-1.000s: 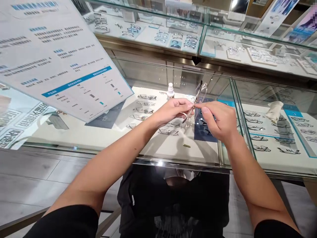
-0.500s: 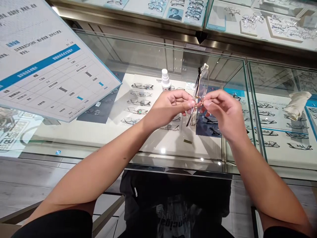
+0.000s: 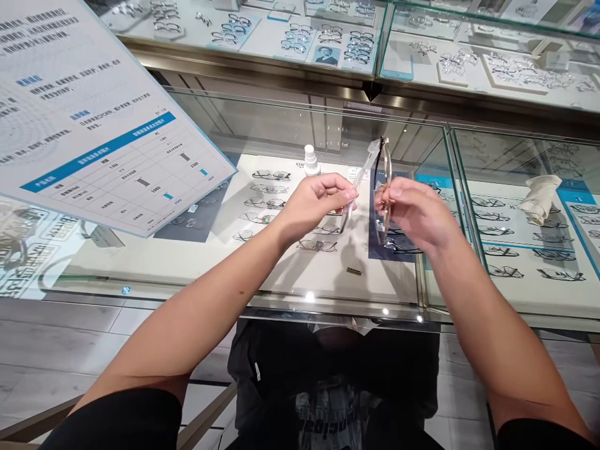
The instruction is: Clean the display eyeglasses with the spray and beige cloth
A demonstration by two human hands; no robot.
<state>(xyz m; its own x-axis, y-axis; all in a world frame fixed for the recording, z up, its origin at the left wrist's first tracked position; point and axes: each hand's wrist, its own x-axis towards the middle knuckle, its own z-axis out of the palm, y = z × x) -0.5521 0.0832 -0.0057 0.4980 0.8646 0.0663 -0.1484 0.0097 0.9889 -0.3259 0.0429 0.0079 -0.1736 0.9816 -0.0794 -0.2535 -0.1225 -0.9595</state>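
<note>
Above a glass display counter (image 3: 328, 294), my left hand (image 3: 314, 203) pinches a thin clear piece (image 3: 362, 174) that slants upward; I cannot tell if it is a lens or a temple. My right hand (image 3: 415, 209) is closed on a pair of thin-rimmed glasses (image 3: 386, 164), held upright and edge-on. The two hands are a few centimetres apart, so the clear piece and the glasses stand side by side with a small gap between them.
A white spray bottle (image 3: 309, 160) stands on the glass behind my hands. A small brass-coloured piece (image 3: 354, 271) lies on the glass in front. A crumpled cloth (image 3: 539, 197) rests at right. A printed sign (image 3: 94, 119) stands at left. Several glasses lie inside the cases.
My hands have drawn apart: the clear piece in the left hand now stands separate from the glasses in the right. The view has tilted up slightly.
</note>
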